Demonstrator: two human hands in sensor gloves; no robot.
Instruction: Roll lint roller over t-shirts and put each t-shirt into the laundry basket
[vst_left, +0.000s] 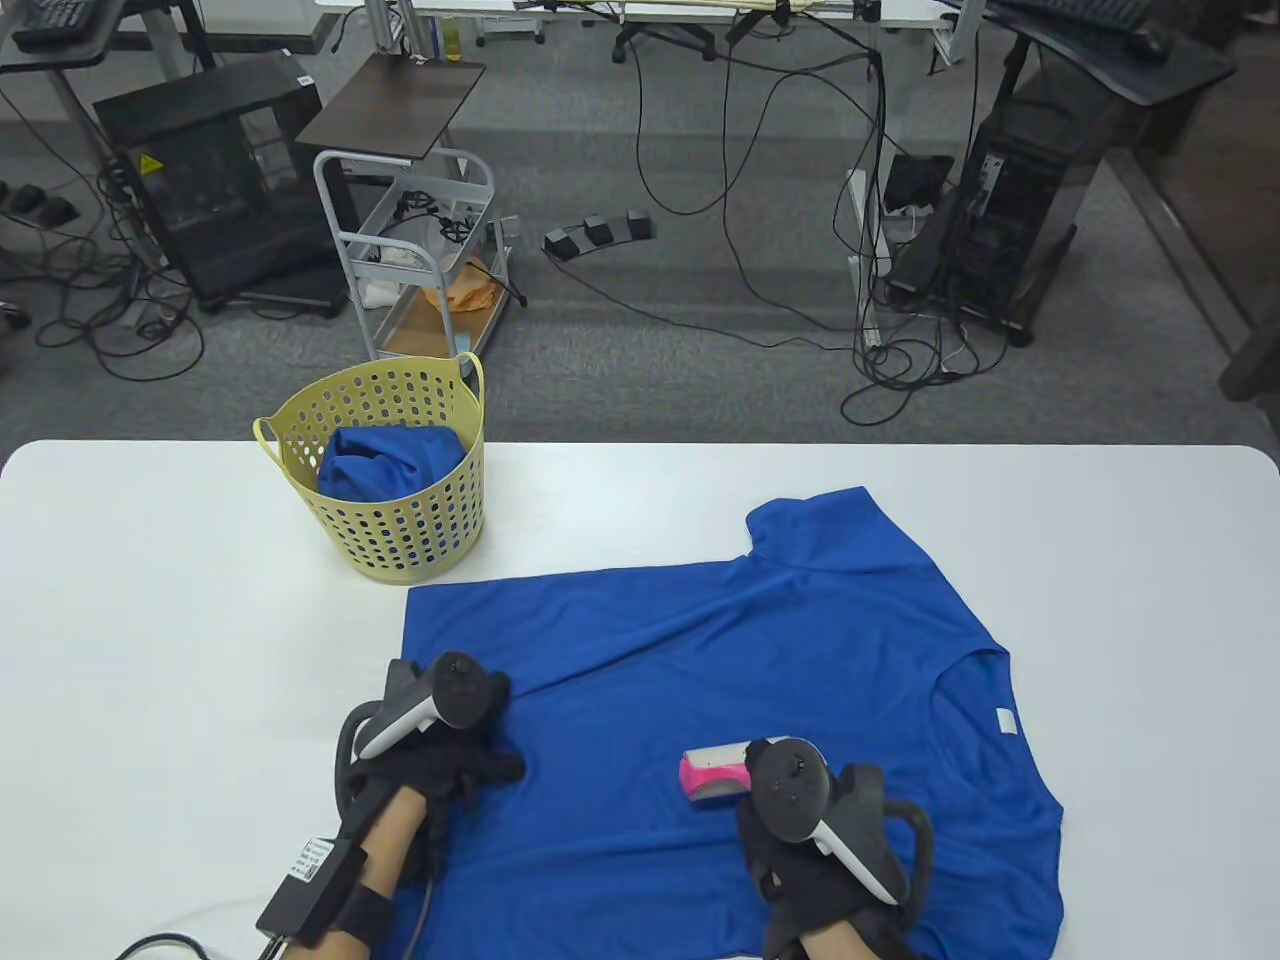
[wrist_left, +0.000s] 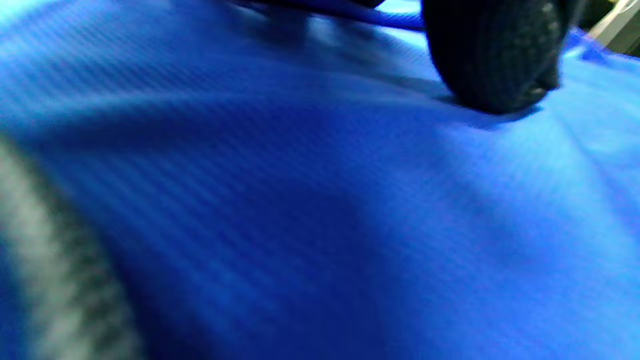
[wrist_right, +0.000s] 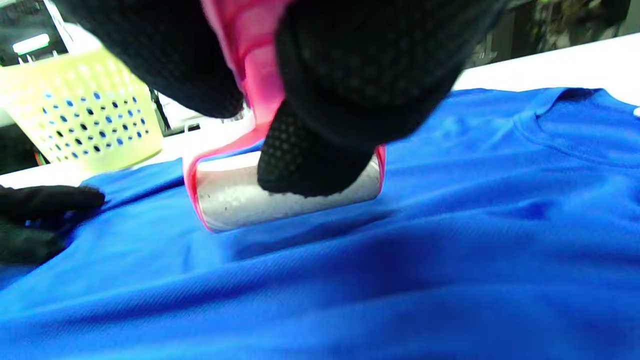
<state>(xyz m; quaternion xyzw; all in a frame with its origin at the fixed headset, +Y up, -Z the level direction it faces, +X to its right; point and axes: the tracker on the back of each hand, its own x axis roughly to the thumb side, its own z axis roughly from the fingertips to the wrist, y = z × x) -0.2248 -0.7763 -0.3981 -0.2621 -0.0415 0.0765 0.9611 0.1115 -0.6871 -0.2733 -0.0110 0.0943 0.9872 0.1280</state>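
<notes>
My right hand (vst_left: 815, 830) grips the pink lint roller (vst_left: 712, 775) by its handle, fingers curled round it, one fingertip (wrist_right: 305, 165) over the drum. The drum sits on the blue t-shirt (vst_left: 700, 680), just left of and beyond my knuckles. Its long axis runs left to right, so I judge the next stroke goes near-to-far or back across the cloth. Most uncovered fabric lies far and right of the roller, toward the collar and the white tag (vst_left: 1008, 722).

My left hand (vst_left: 440, 740) is flat on the shirt's near-left part, fingers straight and holding nothing, pressing the cloth down. It sits well left of the roller, so it anchors while the right hand rolls. The right hand is the one on the tool; the left is nearer the laundry basket (vst_left: 400, 545).

The shirt lies spread on the white table (vst_left: 150, 600), hem to the left, collar to the right, one sleeve pointing far. A long diagonal crease runs across it. In the right wrist view the roller sheet looks pale with small specks.

The yellow basket stands far-left, just beyond the shirt's far-left corner, with another blue t-shirt (vst_left: 390, 465) bunched inside.
</notes>
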